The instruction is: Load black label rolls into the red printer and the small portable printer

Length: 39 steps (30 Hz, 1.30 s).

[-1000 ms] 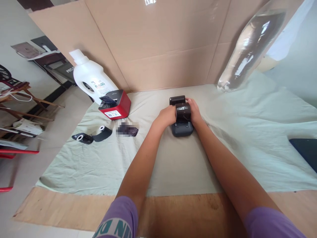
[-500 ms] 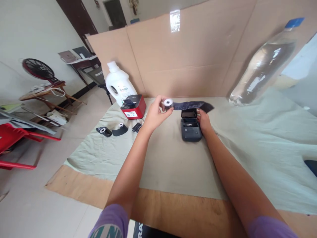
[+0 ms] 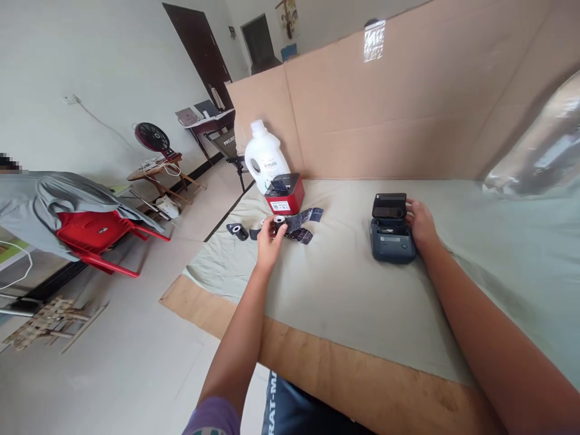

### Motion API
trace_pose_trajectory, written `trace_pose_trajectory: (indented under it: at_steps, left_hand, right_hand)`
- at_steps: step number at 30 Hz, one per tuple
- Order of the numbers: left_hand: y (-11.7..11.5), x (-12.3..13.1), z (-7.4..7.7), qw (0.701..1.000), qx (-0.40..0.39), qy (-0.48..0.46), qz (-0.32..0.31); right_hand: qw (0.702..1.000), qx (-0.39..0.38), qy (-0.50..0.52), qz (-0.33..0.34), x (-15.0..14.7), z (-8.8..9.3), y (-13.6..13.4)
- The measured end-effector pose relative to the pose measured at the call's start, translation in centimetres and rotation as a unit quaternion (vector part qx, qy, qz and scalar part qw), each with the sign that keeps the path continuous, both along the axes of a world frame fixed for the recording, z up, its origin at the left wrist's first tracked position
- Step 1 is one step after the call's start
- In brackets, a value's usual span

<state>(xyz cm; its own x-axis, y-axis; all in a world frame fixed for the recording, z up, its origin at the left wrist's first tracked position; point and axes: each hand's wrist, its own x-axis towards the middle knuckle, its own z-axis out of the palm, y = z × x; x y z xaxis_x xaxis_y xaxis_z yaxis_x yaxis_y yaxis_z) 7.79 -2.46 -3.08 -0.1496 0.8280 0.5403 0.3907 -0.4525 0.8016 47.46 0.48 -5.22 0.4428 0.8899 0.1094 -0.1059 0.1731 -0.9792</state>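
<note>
My left hand (image 3: 268, 241) pinches a black paper roll (image 3: 280, 223) with a white core, low over the cloth at the left. A black strip (image 3: 310, 215) trails right from it. Below that strip lies another dark piece (image 3: 301, 235). Another roll is partly hidden behind my left fingers, and one more black roll (image 3: 239, 231) lies further left. Over at the right, a small dark label printer (image 3: 392, 246) has its lid (image 3: 388, 206) raised. My right hand (image 3: 422, 222) grips it at the lid's right side, fingertips partly hidden behind.
A red and black box-shaped device (image 3: 290, 194) stands behind the rolls, before a white jug (image 3: 267, 154). Cardboard (image 3: 385, 121) walls off the back. A large clear bottle (image 3: 539, 139) leans at the far right. A person in grey sits by a red chair (image 3: 90, 232).
My left hand has carried the roll and its strip away from the printer, left and down to the other rolls. My right hand stays at the printer. The view has turned left.
</note>
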Motion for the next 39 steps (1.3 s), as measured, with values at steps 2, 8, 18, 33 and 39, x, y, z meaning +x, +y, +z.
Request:
trace_pose_trajectory:
  at_steps: [2, 8, 18, 33, 39]
  left_hand:
    - [0.6, -0.3, -0.5, 1.000, -0.001, -0.018, -0.012]
    - [1.7, -1.3, -1.6, 0.999, -0.012, -0.050, 0.012]
    - [2.2, -2.4, -1.0, 0.990, -0.024, -0.126, 0.065]
    - [1.4, -3.0, 1.0, 0.931, -0.078, -0.356, 0.007]
    - [1.3, -3.5, 1.4, 0.932, -0.069, -0.356, 0.007]
  right_hand:
    - [1.000, -0.004, -0.003, -0.001, 0.0, 0.1, 0.0]
    - [1.000, -0.007, 0.002, -0.003, -0.1, 0.3, -0.1]
    - [1.000, -0.001, -0.009, -0.018, -0.4, 0.7, -0.3]
    - [0.999, -0.009, -0.019, -0.024, -0.6, 1.1, -0.3]
    - [0.999, 0.002, -0.022, -0.024, -0.8, 1.2, -0.4]
